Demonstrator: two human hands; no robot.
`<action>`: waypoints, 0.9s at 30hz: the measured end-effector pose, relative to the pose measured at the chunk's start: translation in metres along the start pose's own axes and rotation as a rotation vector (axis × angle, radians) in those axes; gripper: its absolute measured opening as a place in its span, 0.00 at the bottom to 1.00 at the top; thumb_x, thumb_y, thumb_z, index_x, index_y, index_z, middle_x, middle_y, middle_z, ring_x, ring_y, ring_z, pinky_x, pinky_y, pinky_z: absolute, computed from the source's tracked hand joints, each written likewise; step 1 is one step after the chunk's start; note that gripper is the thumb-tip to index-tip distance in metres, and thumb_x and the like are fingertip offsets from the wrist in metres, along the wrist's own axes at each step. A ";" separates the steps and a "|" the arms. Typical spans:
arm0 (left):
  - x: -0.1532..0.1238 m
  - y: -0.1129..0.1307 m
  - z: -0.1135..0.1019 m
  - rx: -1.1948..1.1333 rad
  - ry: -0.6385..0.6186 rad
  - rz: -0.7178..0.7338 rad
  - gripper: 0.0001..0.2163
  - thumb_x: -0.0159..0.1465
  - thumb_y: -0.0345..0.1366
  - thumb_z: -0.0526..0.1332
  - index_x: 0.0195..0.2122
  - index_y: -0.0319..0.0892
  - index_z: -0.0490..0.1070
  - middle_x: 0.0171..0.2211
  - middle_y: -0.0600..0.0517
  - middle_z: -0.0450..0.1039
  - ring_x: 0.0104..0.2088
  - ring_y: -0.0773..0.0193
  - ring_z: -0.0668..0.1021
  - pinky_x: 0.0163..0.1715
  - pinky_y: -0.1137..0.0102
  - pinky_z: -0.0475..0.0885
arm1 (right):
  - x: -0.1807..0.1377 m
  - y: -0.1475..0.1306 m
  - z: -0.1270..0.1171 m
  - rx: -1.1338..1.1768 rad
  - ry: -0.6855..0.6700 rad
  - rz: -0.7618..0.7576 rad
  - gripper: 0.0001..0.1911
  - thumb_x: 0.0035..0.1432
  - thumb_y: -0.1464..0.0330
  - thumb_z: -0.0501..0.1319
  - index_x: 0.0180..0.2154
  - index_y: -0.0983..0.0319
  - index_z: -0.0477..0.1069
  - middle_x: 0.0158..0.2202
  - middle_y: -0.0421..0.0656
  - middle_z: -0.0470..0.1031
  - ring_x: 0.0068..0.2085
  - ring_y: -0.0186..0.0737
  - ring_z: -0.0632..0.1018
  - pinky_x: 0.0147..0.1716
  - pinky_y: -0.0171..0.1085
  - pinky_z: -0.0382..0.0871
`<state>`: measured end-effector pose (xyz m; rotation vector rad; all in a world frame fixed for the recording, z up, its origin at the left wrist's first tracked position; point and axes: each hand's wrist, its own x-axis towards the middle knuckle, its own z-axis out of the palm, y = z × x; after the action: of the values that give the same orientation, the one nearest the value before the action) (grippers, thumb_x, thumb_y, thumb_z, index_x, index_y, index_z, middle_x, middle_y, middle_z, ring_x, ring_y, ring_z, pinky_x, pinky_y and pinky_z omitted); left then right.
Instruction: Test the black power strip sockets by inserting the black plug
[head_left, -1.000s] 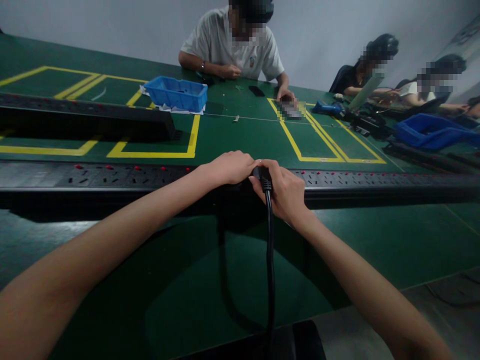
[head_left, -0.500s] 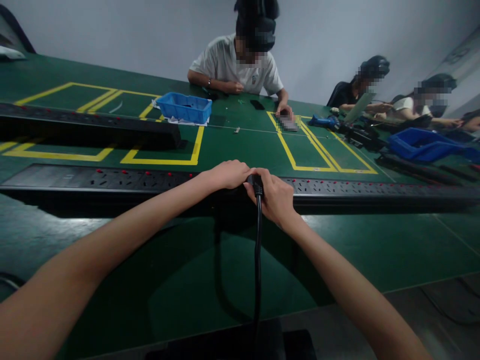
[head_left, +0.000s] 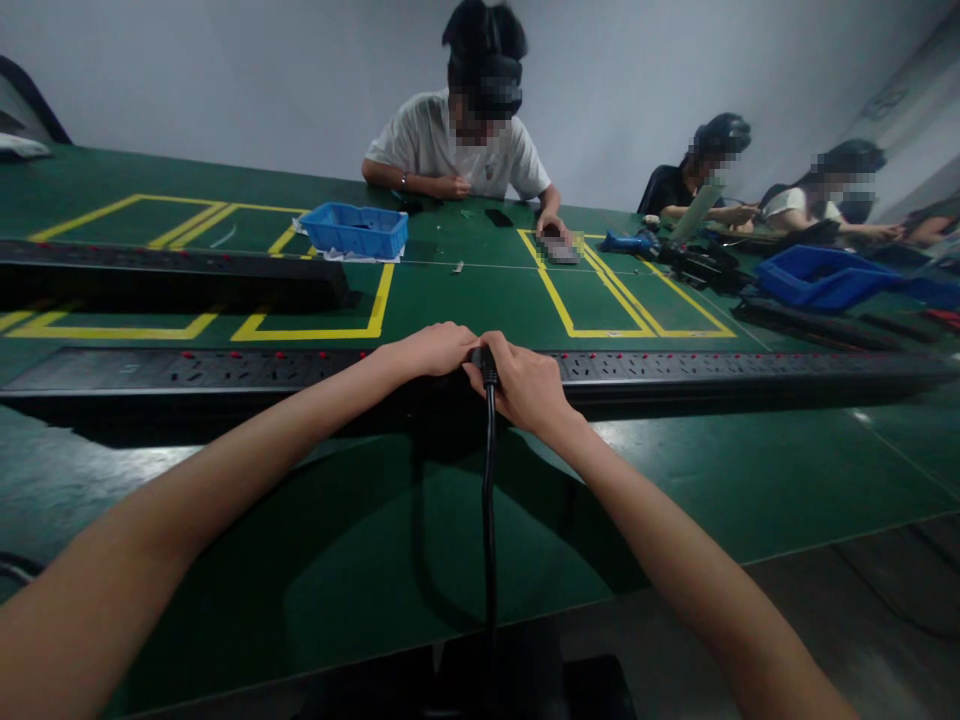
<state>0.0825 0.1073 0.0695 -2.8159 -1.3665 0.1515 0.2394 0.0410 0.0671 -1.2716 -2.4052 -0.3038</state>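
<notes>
A long black power strip (head_left: 225, 368) with red switches runs across the green table (head_left: 315, 560). My left hand (head_left: 431, 350) rests closed on top of the strip, pressing on it. My right hand (head_left: 525, 385) is wrapped round a black plug (head_left: 485, 360) at the strip's near side. From the plug a thick black cable (head_left: 490, 500) hangs straight down toward me. The two hands touch each other at the plug.
A second black strip (head_left: 172, 282) lies further back at left. A blue bin (head_left: 354, 230) stands on white paper inside yellow floor lines (head_left: 379, 295). Another blue bin (head_left: 821, 277) and tools sit at right. Three people sit along the far edge.
The view has drifted, so hands, plug and strip sit a little further left and lower. Both hands keep the same hold on strip and plug.
</notes>
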 end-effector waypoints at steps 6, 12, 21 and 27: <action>0.000 0.000 -0.001 0.032 -0.029 0.024 0.11 0.59 0.33 0.48 0.37 0.41 0.69 0.40 0.46 0.73 0.38 0.58 0.75 0.36 0.68 0.66 | -0.001 0.001 0.000 -0.014 -0.003 -0.019 0.14 0.59 0.64 0.48 0.45 0.63 0.58 0.38 0.46 0.72 0.34 0.39 0.72 0.25 0.33 0.52; 0.000 0.000 -0.002 0.031 -0.034 0.021 0.12 0.59 0.34 0.48 0.37 0.40 0.69 0.41 0.44 0.72 0.39 0.55 0.75 0.35 0.67 0.67 | -0.001 0.001 0.000 -0.003 -0.007 -0.009 0.14 0.57 0.65 0.49 0.45 0.63 0.58 0.37 0.45 0.72 0.34 0.40 0.72 0.26 0.33 0.53; -0.004 0.004 -0.005 -0.016 -0.009 -0.010 0.14 0.61 0.34 0.48 0.45 0.43 0.67 0.41 0.44 0.73 0.41 0.56 0.75 0.36 0.67 0.67 | 0.003 0.001 -0.002 0.019 -0.026 -0.010 0.18 0.61 0.59 0.45 0.45 0.63 0.61 0.34 0.45 0.72 0.34 0.38 0.72 0.28 0.32 0.56; -0.001 0.003 -0.002 -0.027 -0.006 -0.032 0.15 0.62 0.36 0.47 0.47 0.45 0.66 0.42 0.45 0.73 0.42 0.56 0.74 0.36 0.67 0.67 | -0.001 -0.003 -0.004 -0.043 -0.022 0.012 0.18 0.62 0.60 0.44 0.48 0.61 0.60 0.34 0.45 0.71 0.33 0.39 0.71 0.28 0.33 0.54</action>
<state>0.0842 0.1046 0.0719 -2.8161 -1.4242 0.1428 0.2388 0.0366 0.0704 -1.3135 -2.4207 -0.3412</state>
